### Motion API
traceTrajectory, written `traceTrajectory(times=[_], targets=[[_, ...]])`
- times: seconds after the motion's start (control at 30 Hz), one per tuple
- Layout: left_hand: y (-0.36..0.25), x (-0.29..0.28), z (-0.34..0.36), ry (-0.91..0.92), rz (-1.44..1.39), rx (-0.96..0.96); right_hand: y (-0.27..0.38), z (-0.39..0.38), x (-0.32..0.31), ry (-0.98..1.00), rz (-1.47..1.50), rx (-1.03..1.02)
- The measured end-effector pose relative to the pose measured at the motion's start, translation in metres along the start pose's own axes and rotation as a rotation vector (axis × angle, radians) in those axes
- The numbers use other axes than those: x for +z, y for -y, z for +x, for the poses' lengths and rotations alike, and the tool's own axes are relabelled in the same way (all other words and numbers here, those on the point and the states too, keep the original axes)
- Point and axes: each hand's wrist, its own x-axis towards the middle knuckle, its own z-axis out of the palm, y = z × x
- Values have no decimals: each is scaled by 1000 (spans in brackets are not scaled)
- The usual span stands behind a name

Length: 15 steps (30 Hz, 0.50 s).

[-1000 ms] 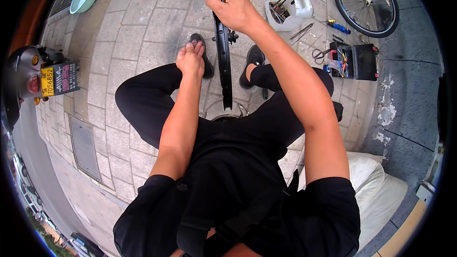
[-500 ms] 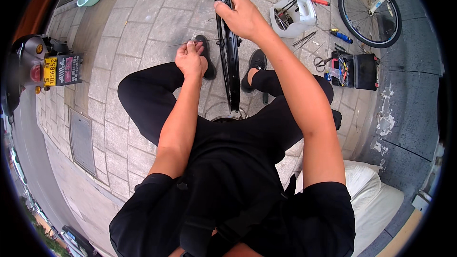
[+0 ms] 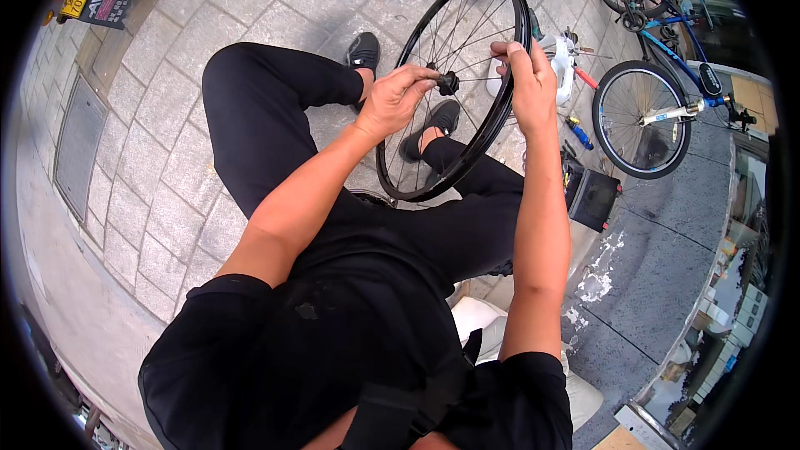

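White jug (image 3: 564, 75) behind the bicycle wheel (image 3: 464, 168)! Right hand (image 3: 533, 83) curls round the rim (image 3: 502, 112), left hand (image 3: 395, 102) pinches at the hub (image 3: 448, 83).

Daylight falls evenly (shadows soft), edges bending toward black corners.

Glossy metal wheel rim (image 3: 475, 160), metal spokes (image 3: 479, 80), dull metal hub (image 3: 449, 83), rough stone paving (image 3: 158, 192), matt cloth trousers (image 3: 262, 108), smooth plastic container (image 3: 565, 60), matt rubber bicycle tyre (image 3: 633, 172)
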Motion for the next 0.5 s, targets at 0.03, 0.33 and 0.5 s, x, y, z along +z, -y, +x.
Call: traceTrajectory(times=[0.03, 0.33, 0.5], targets=[[1, -2, 0, 16, -10, 4, 1, -1, -1, -7, 4, 8], [-17, -23, -8, 457, -87, 52, -4, -19, -14, 15, -50, 35], [-25, -37, -3, 684, -157, -87, -8, -26, -13, 34, -17, -14]])
